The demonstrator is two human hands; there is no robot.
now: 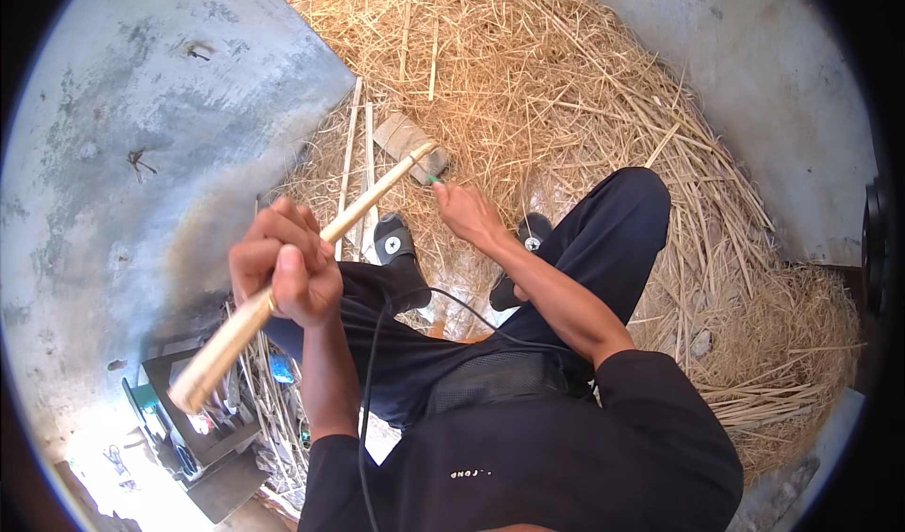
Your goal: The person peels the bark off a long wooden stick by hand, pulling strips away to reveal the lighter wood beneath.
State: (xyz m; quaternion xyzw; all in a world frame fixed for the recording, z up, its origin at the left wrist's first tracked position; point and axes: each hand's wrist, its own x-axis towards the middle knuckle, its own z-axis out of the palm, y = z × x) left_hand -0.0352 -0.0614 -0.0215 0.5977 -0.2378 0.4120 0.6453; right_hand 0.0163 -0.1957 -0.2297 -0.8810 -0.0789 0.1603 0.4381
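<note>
My left hand [287, 266] is closed around a pale, peeled wooden stick [368, 198], which slants from the lower left up toward the middle. Its thick end is toward the lower left, and its thin far end overlaps a worn, brownish block [399, 136] on the floor in the picture. I cannot tell whether stick and block touch. Close to that thin end, the fingers of my right hand [465, 212] are closed on a small tool with a green part [433, 180] showing. The rest of that tool is hidden, and its kind is unclear.
Loose straw-like shavings [509, 61] cover the floor, with long split strips [683, 127] at the right. Grey walls [151, 136] rise at both sides. A dark shelf-like stand [203, 428] holds small items at lower left. A black cord [366, 409] crosses my lap.
</note>
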